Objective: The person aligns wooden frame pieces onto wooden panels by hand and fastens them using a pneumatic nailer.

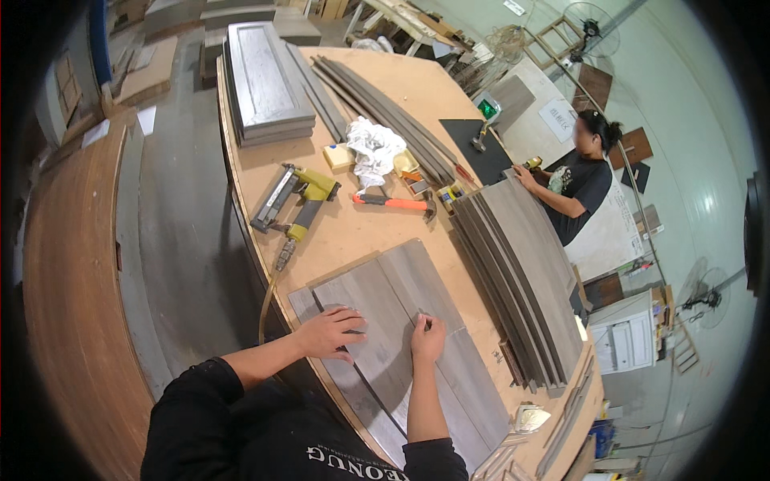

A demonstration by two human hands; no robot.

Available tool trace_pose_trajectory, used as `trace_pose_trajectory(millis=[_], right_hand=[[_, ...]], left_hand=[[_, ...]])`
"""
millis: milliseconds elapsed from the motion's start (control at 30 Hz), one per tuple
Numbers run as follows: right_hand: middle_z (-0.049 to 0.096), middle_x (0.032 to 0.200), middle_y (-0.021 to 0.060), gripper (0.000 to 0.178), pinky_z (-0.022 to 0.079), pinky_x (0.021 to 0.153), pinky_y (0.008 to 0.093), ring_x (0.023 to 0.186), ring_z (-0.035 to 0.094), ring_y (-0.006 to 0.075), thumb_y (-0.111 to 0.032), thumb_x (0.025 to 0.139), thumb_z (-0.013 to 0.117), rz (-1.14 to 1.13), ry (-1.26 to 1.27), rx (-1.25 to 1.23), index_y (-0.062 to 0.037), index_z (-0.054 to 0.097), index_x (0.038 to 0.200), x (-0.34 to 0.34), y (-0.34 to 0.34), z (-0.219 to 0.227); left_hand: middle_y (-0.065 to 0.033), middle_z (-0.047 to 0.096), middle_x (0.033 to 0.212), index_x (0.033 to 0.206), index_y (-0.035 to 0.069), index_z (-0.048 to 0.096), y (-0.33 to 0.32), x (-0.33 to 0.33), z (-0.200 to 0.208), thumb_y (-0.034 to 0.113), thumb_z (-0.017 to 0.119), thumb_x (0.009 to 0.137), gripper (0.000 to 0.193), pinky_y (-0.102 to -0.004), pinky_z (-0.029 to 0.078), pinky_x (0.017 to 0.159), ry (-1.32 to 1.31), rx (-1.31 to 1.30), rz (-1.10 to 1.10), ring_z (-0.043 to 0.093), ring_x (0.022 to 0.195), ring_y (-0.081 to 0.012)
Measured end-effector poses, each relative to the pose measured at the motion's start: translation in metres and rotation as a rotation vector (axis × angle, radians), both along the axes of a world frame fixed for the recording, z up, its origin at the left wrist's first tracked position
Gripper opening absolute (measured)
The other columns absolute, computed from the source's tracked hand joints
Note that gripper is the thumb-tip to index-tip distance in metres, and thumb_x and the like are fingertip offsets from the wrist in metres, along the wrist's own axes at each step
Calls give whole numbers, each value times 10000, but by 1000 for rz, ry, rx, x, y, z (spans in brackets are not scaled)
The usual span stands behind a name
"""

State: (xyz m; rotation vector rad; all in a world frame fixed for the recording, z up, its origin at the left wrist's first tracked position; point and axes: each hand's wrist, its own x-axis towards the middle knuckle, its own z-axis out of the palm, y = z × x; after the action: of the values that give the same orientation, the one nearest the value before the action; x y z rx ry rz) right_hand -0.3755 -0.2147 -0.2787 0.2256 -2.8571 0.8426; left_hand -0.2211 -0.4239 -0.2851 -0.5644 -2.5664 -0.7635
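Note:
A grey wood-grain panel (393,293) lies flat on the table in front of me, with long seams and a dark gap along its left part. My left hand (333,333) rests on it across the dark gap, fingers spread and holding nothing. Farther right, my right hand (429,338) is closed in a pinch just over a seam of the panel. Whatever sits between its fingertips is too small to make out. Beyond the panel lie a hammer (393,202) with an orange handle and a yellow-green nail gun (309,196) joined to an air hose (277,268).
A tall stack of grey boards (521,264) stands right of the panel. Framed grey panels (269,80) are piled at the far left, beside long strips (385,112) and a white cloth (374,148). Across the table (401,72), a co-worker (581,176) in a dark shirt handles a tool.

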Motion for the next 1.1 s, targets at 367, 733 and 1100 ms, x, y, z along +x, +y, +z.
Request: trace_pose_trajectory(millis=[367,733,1100], right_hand=[[533,1143,154,348,359,932,442,1087,486,323,-244,794,616,135,215,265,-67,567,1090,19,-6,3],[352,1386,221,669,246,1033,526,1298,298,368,-470,795,614,-841,-149,336,-95,439,1321,118,152,-5],[499,1263,193,712,373,970,458,1170,471,357,-521,733,635,-1082,-210,360,-17,515,1221,184,283,8]], left_hand=[[-90,504,1218,1092,113,602,-13,0,-10,329,742,654,508,-428,346,1002,-46,160,-82,441,1193,-268],[-107,578,918,957,68,641,-74,-15,10,217,713,707,299,-409,477,716,-285,422,450,584,837,-315],[-187,602,860,1022,-46,606,-95,-32,-7,108,627,814,259,-369,468,718,-423,253,333,587,771,-314]])
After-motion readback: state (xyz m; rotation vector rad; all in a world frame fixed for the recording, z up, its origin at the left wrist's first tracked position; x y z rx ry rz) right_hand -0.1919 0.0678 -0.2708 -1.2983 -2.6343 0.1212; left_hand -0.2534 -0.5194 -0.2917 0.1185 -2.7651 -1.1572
